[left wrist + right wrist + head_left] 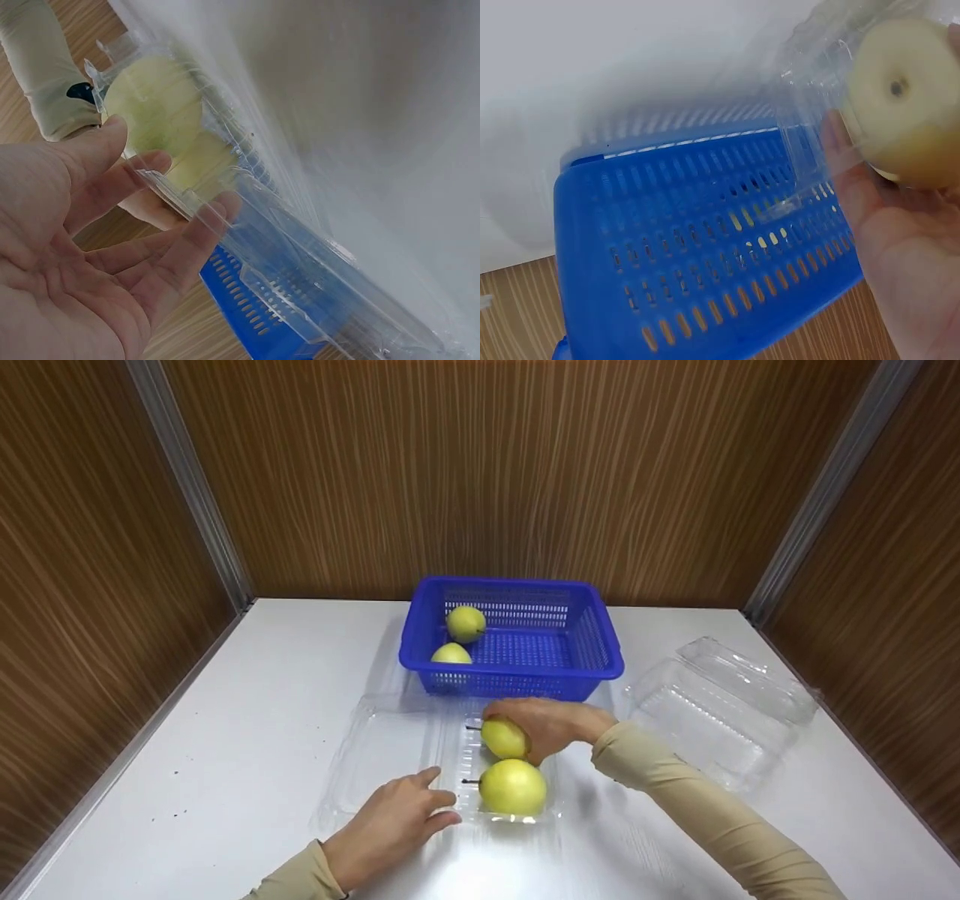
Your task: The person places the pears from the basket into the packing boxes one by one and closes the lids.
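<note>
A yellow pear (502, 737) with a dark stem is gripped by my right hand (553, 726), low inside a clear plastic clamshell box (386, 757). In front of it lies a second yellow pear (514, 789) in the same half of the box, its stem also pointing left. The right wrist view shows my fingers curved round the pear (911, 75) beside the clear wall. My left hand (397, 817) has its fingers spread at the box's middle fold. In the left wrist view, its fingertips (225, 204) are right at the clear plastic edge.
A blue plastic basket (517, 669) stands behind the box, with two more yellow pears (466, 624) at its left side. Another open clear box (712, 720) lies on the right of the white table (247, 720). Wood-patterned panels (495, 472) enclose the back and sides.
</note>
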Tool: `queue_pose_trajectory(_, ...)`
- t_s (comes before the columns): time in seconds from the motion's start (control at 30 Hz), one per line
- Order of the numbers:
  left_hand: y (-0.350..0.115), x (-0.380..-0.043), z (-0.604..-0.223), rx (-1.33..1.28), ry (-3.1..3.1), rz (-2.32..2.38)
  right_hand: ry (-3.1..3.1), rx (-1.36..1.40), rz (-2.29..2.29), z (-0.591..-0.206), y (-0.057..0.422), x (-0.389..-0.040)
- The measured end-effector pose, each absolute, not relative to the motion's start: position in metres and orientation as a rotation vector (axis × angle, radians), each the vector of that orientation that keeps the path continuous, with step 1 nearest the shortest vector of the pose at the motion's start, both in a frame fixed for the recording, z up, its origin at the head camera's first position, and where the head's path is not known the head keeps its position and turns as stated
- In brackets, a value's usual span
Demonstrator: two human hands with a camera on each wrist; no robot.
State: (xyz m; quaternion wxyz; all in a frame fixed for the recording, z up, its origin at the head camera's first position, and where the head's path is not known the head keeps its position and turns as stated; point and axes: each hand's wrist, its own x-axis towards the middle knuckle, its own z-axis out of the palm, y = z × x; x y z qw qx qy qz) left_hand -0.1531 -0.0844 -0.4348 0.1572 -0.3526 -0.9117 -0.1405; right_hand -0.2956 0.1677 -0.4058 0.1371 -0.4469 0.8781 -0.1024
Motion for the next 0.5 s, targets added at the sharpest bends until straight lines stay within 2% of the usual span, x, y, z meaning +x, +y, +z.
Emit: queue_pose_trajectory(0.5, -0.087, -0.152, -0.436, -1.005, -2.624, -0.375, 2.528, -1.238, -0.288, -0.394, 0.179, -0.296)
